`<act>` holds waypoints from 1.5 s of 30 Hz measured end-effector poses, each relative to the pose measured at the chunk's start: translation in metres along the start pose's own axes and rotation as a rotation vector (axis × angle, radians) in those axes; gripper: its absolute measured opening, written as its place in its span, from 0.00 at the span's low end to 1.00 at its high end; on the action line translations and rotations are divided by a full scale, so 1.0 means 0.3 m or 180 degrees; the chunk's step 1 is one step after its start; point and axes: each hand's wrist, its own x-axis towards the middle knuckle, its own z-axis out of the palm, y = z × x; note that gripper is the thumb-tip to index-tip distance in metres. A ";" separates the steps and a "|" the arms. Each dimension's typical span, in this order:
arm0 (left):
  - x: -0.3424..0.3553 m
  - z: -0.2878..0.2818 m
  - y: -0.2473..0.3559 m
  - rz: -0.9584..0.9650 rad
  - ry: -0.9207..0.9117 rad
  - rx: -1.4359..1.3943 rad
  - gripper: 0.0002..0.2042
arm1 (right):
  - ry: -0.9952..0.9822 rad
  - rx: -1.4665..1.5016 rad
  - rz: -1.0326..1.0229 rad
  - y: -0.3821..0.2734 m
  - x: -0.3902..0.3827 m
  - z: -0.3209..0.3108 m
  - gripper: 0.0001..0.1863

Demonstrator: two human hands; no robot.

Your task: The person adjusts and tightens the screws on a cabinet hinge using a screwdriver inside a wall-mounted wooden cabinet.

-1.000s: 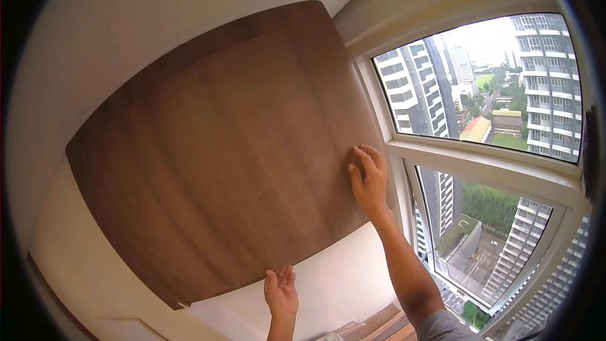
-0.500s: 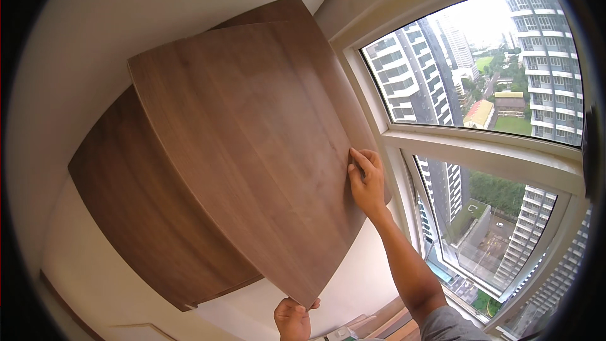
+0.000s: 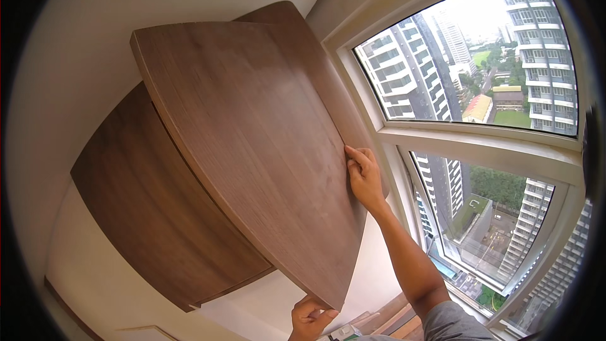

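One cabinet door (image 3: pixel 252 132), left hand (image 3: pixel 309 319) partly hidden

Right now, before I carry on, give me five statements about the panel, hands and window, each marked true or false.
1. The left hand is at the panel's lower corner. True.
2. The right hand is on the window. False: the right hand is at the panel's right edge.
3. The panel lies flush with the darker wood. False: its left edge stands out from the darker wood.
4. The window is right of the panel. True.
5. The sleeve is red. False: grey.
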 end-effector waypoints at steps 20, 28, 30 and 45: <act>0.018 0.008 0.005 -0.0024 -0.0245 -0.0280 0.04 | -0.0095 0.0011 0.0121 0.000 -0.009 -0.018 0.17; 0.041 0.023 0.040 -0.0065 -0.0530 0.0042 0.06 | -0.0056 0.0211 0.0169 0.002 -0.019 -0.012 0.16; 0.046 0.030 0.034 0.0074 -0.0629 -0.0036 0.07 | -0.0045 0.0095 0.0048 0.008 -0.017 -0.017 0.16; 0.178 0.235 0.125 0.0333 -0.1729 0.0121 0.07 | -0.0845 0.0176 0.0527 -0.017 -0.004 -0.164 0.15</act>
